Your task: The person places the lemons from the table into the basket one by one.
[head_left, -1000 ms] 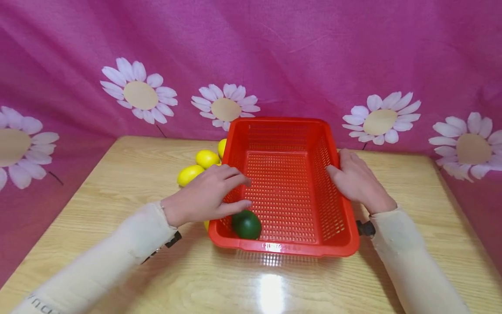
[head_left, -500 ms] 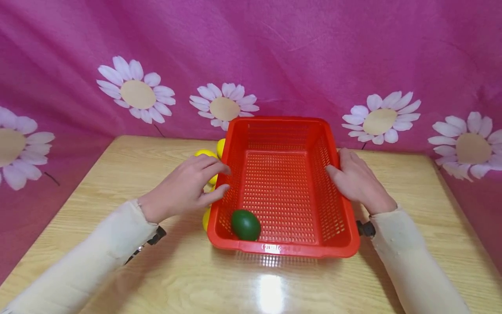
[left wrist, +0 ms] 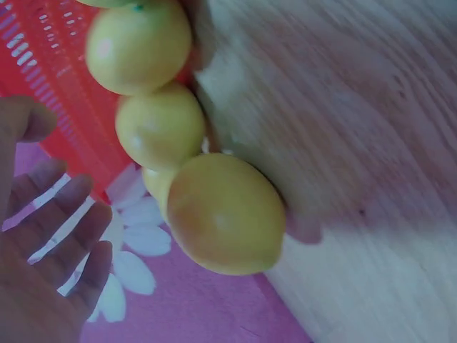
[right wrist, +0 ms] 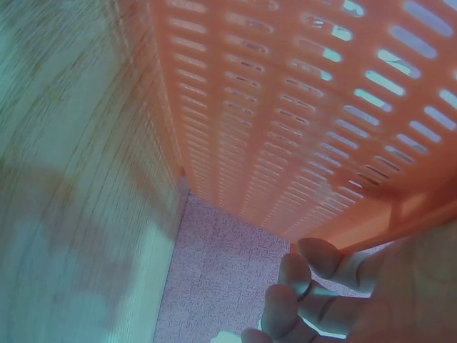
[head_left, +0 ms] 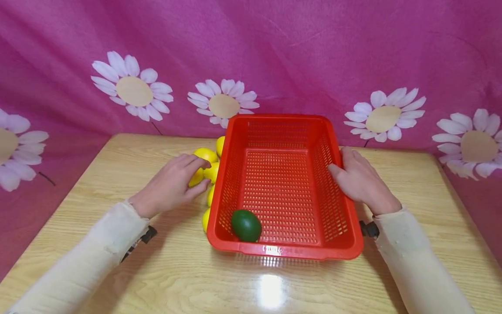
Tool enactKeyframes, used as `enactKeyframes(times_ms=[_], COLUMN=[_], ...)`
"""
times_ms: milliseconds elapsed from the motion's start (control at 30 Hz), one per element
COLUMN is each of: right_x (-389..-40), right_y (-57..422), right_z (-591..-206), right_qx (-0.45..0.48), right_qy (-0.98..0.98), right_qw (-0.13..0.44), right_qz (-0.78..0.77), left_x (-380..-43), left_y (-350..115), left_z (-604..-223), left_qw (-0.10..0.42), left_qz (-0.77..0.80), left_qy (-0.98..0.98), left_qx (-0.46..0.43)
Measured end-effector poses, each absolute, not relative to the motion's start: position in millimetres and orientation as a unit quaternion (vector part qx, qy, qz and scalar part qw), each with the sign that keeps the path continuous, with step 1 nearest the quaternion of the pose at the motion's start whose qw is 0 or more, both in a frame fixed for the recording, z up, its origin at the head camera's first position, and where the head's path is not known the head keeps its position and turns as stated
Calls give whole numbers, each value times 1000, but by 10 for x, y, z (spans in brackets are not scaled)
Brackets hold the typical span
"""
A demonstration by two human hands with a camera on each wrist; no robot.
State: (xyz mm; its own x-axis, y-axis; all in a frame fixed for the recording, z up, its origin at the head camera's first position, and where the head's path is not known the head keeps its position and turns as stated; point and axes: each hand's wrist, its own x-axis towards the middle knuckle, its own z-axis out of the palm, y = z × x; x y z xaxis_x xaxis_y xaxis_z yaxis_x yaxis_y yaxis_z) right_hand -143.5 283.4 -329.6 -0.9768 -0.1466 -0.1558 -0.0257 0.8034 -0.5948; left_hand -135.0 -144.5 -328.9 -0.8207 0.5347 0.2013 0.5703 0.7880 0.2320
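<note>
A red plastic basket (head_left: 274,192) with perforated walls stands on the table. My right hand (head_left: 362,181) grips its right rim, thumb inside and fingers outside; the right wrist view has the fingers (right wrist: 282,307) under the rim. A dark green oval fruit (head_left: 246,225) lies in the basket's near left corner. Along the outside of the left wall are several yellow lemons (head_left: 205,154), partly hidden by the basket and my left hand (head_left: 172,185). That hand hovers over the lemons with thumb and fingers spread apart, holding nothing. The left wrist view shows a lemon (left wrist: 227,214) beyond the fingers.
The wooden table (head_left: 168,270) reaches back to a pink cloth (head_left: 298,56) printed with white daisies, which also hangs at both sides. Bare wood shows left of the lemons and right of the basket.
My left hand has moved left, from over the basket's left rim to beside it above the lemons, and several lemons now show more. My right hand keeps its grip; the green fruit stays put.
</note>
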Motion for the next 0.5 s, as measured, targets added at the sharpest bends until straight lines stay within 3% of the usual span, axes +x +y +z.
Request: enactKeyframes(times_ms=[500], right_x=[-1439], right_y=[2831], right_z=[-3301], right_qx=[-40], right_qy=[945], right_qw=[102], right_qz=[-309], left_x=[-1505], left_y=[-1570], left_z=[-3518], left_qw=[16], left_qz=[-139], left_qy=[-967], left_qx=[-211])
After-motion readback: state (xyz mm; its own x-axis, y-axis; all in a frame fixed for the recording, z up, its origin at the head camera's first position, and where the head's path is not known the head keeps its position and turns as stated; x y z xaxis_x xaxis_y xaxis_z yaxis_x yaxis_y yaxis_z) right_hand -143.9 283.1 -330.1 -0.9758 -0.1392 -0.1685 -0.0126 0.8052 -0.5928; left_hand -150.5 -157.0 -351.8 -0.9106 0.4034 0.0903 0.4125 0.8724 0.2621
